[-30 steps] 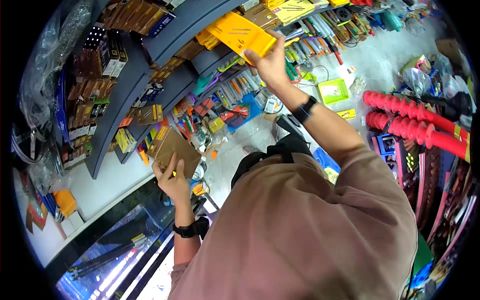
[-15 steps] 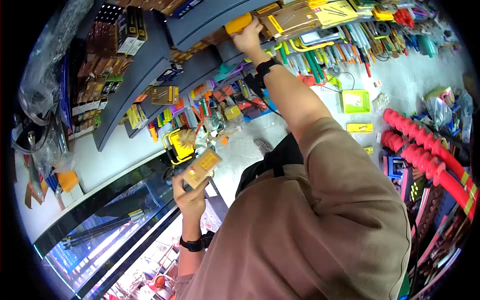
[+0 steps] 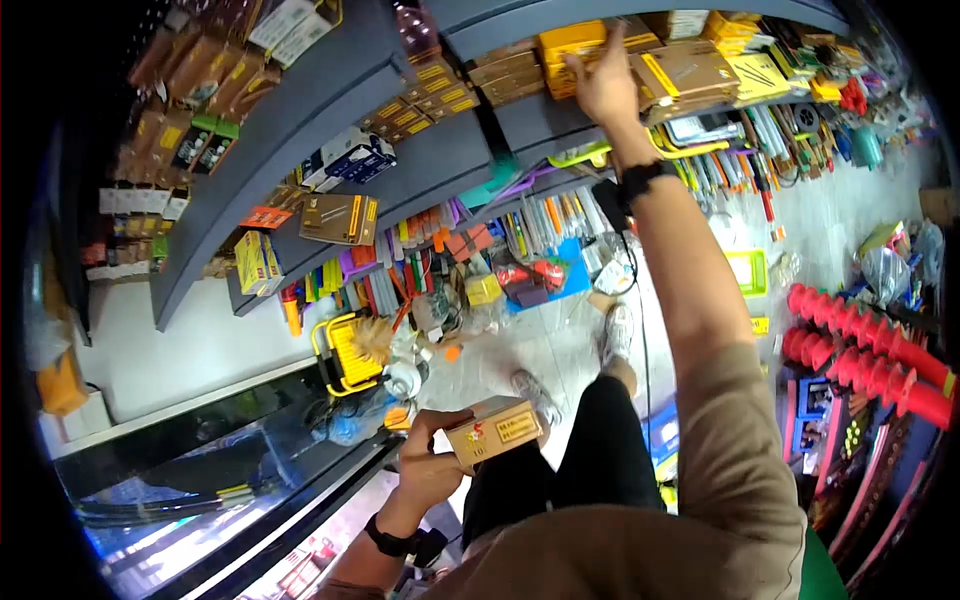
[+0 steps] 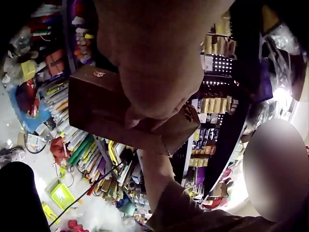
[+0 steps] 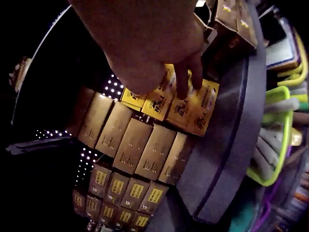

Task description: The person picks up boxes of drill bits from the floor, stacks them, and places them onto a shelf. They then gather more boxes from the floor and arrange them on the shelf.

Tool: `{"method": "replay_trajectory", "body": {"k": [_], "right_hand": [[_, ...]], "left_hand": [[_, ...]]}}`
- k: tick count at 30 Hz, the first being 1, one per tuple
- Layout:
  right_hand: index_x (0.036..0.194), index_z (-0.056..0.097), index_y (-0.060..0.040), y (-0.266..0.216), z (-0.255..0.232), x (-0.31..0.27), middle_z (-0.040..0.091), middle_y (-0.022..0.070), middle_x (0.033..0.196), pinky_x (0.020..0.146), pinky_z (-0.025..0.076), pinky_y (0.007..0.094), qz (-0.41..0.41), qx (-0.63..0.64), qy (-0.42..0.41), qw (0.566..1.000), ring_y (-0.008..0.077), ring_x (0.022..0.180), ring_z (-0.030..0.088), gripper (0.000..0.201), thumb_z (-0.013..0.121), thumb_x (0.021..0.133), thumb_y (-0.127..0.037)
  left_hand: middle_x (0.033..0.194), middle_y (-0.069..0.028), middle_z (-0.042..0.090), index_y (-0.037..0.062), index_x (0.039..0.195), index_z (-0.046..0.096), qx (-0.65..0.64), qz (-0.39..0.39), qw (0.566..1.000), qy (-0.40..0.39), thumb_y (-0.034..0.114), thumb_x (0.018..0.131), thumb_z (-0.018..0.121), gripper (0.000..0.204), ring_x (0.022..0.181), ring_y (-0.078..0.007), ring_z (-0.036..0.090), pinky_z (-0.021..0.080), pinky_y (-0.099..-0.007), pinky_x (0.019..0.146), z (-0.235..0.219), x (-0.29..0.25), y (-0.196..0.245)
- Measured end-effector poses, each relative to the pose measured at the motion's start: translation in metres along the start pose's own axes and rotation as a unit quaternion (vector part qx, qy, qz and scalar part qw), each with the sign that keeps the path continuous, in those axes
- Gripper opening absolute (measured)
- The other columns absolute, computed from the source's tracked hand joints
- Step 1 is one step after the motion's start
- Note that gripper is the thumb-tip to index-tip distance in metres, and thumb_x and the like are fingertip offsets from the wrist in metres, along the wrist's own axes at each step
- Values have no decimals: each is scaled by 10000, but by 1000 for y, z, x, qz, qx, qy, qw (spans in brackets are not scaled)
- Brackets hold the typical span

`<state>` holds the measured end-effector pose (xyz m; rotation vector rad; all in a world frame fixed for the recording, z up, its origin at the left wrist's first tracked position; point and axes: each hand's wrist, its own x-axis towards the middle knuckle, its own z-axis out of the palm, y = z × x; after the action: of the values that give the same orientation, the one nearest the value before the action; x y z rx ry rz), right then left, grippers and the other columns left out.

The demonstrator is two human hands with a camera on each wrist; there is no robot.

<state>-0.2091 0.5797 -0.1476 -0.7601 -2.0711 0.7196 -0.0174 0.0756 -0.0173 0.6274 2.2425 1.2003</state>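
My left hand [image 3: 428, 472] grips a small brown cardboard box [image 3: 493, 436] by its end, in front of my body. In the left wrist view the fingers lie over that box, hiding part of its side. My right hand [image 3: 608, 95] reaches up to the grey shelf, its fingers extended beside a stack of yellow boxes [image 3: 568, 50]. In the right wrist view, the fingertips overlap the front of these yellow boxes [image 5: 190, 116], which carry black print. Rows of brown boxes [image 5: 135, 145] stand close by on the same shelf.
A larger brown box [image 3: 690, 75] lies right of my right hand. Packed tools [image 3: 560, 215] hang or stand below the curved shelf [image 3: 460, 160]. A glass-topped counter [image 3: 200, 465] is at left, near a yellow floodlight [image 3: 348, 355]. Red ribbed poles [image 3: 860, 360] stand at right.
The yellow box my right hand held is now among those on the shelf, and the fingers have loosened. My left hand has turned its brown box and moved rightward and lower in the head view.
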Motion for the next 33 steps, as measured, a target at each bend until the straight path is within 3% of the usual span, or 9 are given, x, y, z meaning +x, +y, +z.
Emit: {"method": "replay_trajectory", "body": {"k": [4,6,8,9,10,12,19,26,33], "right_hand": [[1484,293,38,-50,-42,-56,439,296,1397,887,543,473,-47,-49,24,997,421,1122,605,839,724,901,-385],[1351,482,35,-105,-93,-96,512,238,1335,814,549,392,59,127,-289,947,328,1034,642,678,752,886,-378],[1274,565,23,-129,-111,-147,594,187,1224,758,532,338,59,282,-393,873,256,973,643,598,769,878,-375],[1299,559,-10,-149,-127,-154,580,139,1237,739,517,292,44,291,-464,836,201,942,622,523,724,921,-331],[1323,554,-42,-167,-141,-157,565,91,1251,721,501,246,35,298,-538,788,146,911,601,453,680,964,-287],[1320,566,-25,-174,-130,-182,573,112,1243,742,490,251,-28,409,-466,784,156,955,589,423,634,992,-283],[1315,582,-19,-193,-133,-160,602,124,1068,662,499,251,-49,382,-356,852,119,698,606,403,617,1011,-280],[1536,338,-101,-209,-160,-142,656,109,930,645,551,294,228,433,-538,687,162,720,692,633,553,1030,-415],[1525,317,-53,-193,-141,-143,671,126,1179,841,557,297,131,540,-455,696,144,1021,662,678,690,965,-133]], "left_hand": [[1160,-202,650,66,603,678,-10,143,990,-9,-80,497,780,208,1035,-339,653,545,-381,864,-3,33,-58],[1156,-206,637,56,686,715,-41,207,977,27,-91,590,804,197,1059,-334,650,556,-402,864,-5,53,-62],[1162,-188,630,36,702,714,-274,-54,957,82,-70,656,826,161,1085,-321,643,557,-411,890,-6,66,-62],[1164,-172,626,-15,797,710,-133,132,976,110,-65,696,824,161,1090,-297,639,557,-409,905,-8,83,-50],[1196,-161,621,-44,1020,679,-448,-99,882,107,-68,717,813,332,1095,-265,635,557,-407,920,-16,92,-49],[1221,-154,625,-45,1233,575,-334,10,933,132,-49,727,809,558,1111,-240,624,550,-391,932,-19,113,-49],[1192,-227,658,37,767,740,-47,294,941,160,-31,584,821,212,1094,-346,647,542,-396,858,-41,156,-12],[1188,-222,659,25,823,758,-4,404,902,151,25,616,870,236,1098,-341,644,535,-444,952,-43,185,-4],[1229,-147,660,33,1019,754,95,416,892,150,108,691,864,354,1169,-299,606,476,-479,1055,-53,208,17]]}}
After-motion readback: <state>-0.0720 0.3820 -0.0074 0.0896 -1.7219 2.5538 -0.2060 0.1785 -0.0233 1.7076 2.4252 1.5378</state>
